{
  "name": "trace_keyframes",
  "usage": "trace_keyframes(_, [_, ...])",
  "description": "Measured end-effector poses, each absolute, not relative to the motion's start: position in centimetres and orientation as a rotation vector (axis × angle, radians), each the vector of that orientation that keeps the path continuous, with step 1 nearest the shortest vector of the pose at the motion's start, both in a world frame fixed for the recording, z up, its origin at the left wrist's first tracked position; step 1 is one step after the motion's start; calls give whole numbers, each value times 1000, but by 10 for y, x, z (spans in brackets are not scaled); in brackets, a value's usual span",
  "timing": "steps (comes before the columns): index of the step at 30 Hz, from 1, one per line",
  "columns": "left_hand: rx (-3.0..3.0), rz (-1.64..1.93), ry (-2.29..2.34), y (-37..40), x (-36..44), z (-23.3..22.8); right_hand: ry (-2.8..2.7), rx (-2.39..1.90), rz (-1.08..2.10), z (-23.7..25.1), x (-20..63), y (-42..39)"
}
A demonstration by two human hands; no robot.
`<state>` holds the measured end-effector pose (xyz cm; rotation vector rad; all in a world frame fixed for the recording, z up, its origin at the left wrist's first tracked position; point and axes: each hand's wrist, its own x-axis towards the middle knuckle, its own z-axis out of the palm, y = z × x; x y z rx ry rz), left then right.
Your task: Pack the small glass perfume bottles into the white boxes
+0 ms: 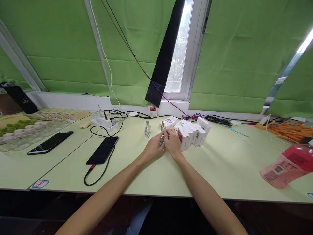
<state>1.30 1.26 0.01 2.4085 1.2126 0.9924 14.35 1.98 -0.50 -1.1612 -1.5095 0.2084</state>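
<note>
A small glass bottle is tilted between my two hands, mostly covered by fingers. My left hand is closed around its lower part. The fingers of my right hand are pinched together at its upper end, and what lies under those fingertips is hidden. Just behind the fingers stands a gold-capped bottle, its lower part covered. To the left, a clear glass bottle with a shiny cap stands upright on the table. Right beside my right hand stand several small white boxes with printed pictures.
A phone with a black cable lies left, near a white power strip. Another phone is farther left, by an egg tray. A pink-labelled bottle lies right. Cables run along the wall.
</note>
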Motion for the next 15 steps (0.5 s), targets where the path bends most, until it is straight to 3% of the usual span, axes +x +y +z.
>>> trace_keyframes(15, [2402,981,1232,11,13,2,-1507,-1160,193,-5,143,21])
